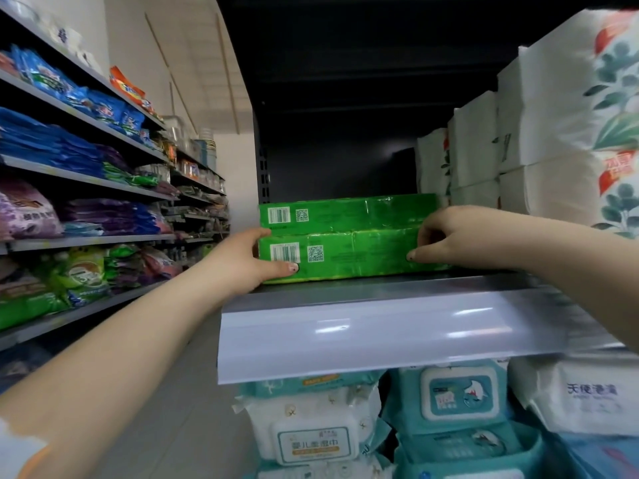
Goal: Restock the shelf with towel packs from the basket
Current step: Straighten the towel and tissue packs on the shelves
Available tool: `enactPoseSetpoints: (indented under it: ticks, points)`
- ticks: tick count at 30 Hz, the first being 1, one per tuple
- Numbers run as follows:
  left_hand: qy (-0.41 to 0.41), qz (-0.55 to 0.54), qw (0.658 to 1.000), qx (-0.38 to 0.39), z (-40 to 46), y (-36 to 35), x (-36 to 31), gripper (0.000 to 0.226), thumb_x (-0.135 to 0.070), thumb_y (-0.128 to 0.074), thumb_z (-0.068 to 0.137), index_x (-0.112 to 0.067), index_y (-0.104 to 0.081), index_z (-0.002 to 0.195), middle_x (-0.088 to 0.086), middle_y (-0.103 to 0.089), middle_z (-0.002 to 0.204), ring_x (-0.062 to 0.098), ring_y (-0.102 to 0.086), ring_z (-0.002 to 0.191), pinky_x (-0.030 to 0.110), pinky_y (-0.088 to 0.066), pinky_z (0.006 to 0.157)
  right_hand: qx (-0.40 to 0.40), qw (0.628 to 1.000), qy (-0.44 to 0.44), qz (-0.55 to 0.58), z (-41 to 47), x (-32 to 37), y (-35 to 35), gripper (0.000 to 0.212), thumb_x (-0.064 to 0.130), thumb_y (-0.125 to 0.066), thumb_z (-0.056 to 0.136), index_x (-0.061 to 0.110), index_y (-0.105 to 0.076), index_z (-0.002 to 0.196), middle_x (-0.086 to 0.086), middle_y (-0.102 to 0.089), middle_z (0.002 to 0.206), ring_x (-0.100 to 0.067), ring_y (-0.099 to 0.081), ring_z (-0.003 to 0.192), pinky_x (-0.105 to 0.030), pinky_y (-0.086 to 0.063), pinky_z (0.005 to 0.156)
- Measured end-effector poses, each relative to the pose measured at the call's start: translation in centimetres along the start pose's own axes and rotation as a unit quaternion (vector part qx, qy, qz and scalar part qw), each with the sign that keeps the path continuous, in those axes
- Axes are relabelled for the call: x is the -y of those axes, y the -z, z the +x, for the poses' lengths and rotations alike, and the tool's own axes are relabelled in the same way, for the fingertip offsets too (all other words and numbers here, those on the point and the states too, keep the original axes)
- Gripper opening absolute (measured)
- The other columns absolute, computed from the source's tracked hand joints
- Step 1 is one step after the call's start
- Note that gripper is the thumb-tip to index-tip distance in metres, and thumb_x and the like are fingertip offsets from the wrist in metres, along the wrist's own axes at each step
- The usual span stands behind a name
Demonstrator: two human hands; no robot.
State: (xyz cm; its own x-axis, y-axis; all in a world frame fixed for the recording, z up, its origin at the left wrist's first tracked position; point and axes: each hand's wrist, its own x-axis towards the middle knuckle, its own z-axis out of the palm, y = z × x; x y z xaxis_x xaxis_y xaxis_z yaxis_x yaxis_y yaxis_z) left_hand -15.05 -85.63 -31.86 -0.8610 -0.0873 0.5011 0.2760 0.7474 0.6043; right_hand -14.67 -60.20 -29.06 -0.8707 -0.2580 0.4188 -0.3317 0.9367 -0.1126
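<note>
Two green towel packs lie stacked on the grey shelf (345, 326). The lower green pack (359, 254) sits at the shelf's front, the upper green pack (345, 210) lies on top of it, slightly further back. My left hand (245, 259) grips the lower pack's left end, thumb across its front near the barcode. My right hand (446, 236) holds the right part of the stack, thumb pressed on the lower pack's front, fingers curled at the seam between the packs. The basket is out of view.
White tissue packs with leaf print (567, 133) are stacked tall right of the green packs. Wet-wipe packs (314, 433) fill the level below. Across the aisle on the left, shelves (86, 178) carry detergent bags. Dark room remains above the green stack.
</note>
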Motion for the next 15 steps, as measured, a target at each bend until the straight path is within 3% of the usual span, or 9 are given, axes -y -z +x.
enactPoseSetpoints:
  ticks: [4, 7, 8, 9, 10, 13, 15]
  points:
    - [0.013, -0.024, 1.0, 0.012, -0.2, 0.2, 0.0, 0.074, -0.02, -0.076, 0.074, -0.014, -0.041, 0.138, 0.004, -0.057, 0.128, 0.02, -0.055, 0.115, 0.03, -0.039, 0.103, 0.023, 0.998, 0.008, -0.061, 0.1, 0.4, -0.1, 0.035, 0.046, -0.055, 0.087, 0.013, -0.056, 0.099, -0.004, -0.053, 0.095, -0.021, -0.049, 0.088, -0.027, -0.041, 0.074]
    - [0.007, -0.081, 0.996, 0.042, -1.1, 0.2, -0.5, 0.055, -0.014, -0.068, 0.081, -0.015, -0.046, 0.132, 0.0, -0.062, 0.117, 0.015, -0.061, 0.107, 0.026, -0.043, 0.097, 0.002, 0.995, -0.005, -0.097, 0.4, 0.9, -0.2, 0.04, 0.049, -0.054, 0.086, 0.009, -0.055, 0.094, -0.004, -0.053, 0.088, -0.022, -0.049, 0.082, -0.026, -0.039, 0.068]
    - [0.004, -0.102, 0.994, 0.046, -1.7, 0.3, -0.7, 0.048, -0.012, -0.063, 0.085, -0.017, -0.046, 0.13, -0.001, -0.062, 0.111, 0.005, -0.053, 0.075, 0.024, -0.046, 0.092, -0.017, 0.995, -0.007, -0.099, 0.5, 1.1, -0.1, 0.044, 0.05, -0.054, 0.085, 0.007, -0.058, 0.094, -0.004, -0.054, 0.084, -0.022, -0.05, 0.079, -0.026, -0.04, 0.066]
    - [0.005, -0.123, 0.992, 0.037, -2.5, 0.5, -0.8, 0.045, -0.012, -0.058, 0.089, -0.02, -0.044, 0.13, -0.001, -0.062, 0.11, 0.006, -0.038, 0.109, 0.021, -0.048, 0.089, -0.044, 0.995, -0.004, -0.091, 0.4, 1.5, -0.1, 0.046, 0.051, -0.054, 0.085, 0.007, -0.06, 0.095, -0.004, -0.055, 0.08, -0.023, -0.052, 0.077, -0.027, -0.042, 0.065]
    - [0.015, -0.143, 0.989, 0.018, -3.2, 0.8, -0.6, 0.045, -0.015, -0.056, 0.09, -0.022, -0.041, 0.132, -0.001, -0.061, 0.115, 0.002, -0.061, 0.096, 0.019, -0.049, 0.09, -0.077, 0.994, 0.005, -0.074, 0.2, 1.9, 0.0, 0.047, 0.053, -0.053, 0.084, 0.008, -0.061, 0.095, -0.004, -0.056, 0.078, -0.023, -0.053, 0.077, -0.029, -0.045, 0.067]
    - [0.034, -0.164, 0.985, -0.05, -6.2, 2.5, 0.5, 0.054, -0.024, -0.055, 0.091, -0.021, -0.036, 0.141, 0.0, -0.046, 0.14, 0.014, -0.047, 0.125, 0.033, -0.036, 0.108, -0.162, 0.983, 0.079, -0.024, -1.6, 5.1, -0.1, 0.05, 0.058, -0.044, 0.086, 0.013, -0.059, 0.1, -0.004, -0.059, 0.09, -0.025, -0.055, 0.088, -0.036, -0.049, 0.078]
    - [0.009, -0.125, 0.989, -0.075, -8.7, 4.0, 1.6, 0.048, -0.024, -0.052, 0.092, -0.025, -0.042, 0.139, -0.007, -0.046, 0.139, 0.007, -0.044, 0.124, 0.025, -0.035, 0.107, -0.2, 0.966, 0.162, -0.009, -3.4, 8.3, -0.7, 0.054, 0.061, -0.034, 0.086, 0.017, -0.057, 0.107, -0.003, -0.058, 0.103, -0.024, -0.051, 0.101, -0.04, -0.044, 0.09]
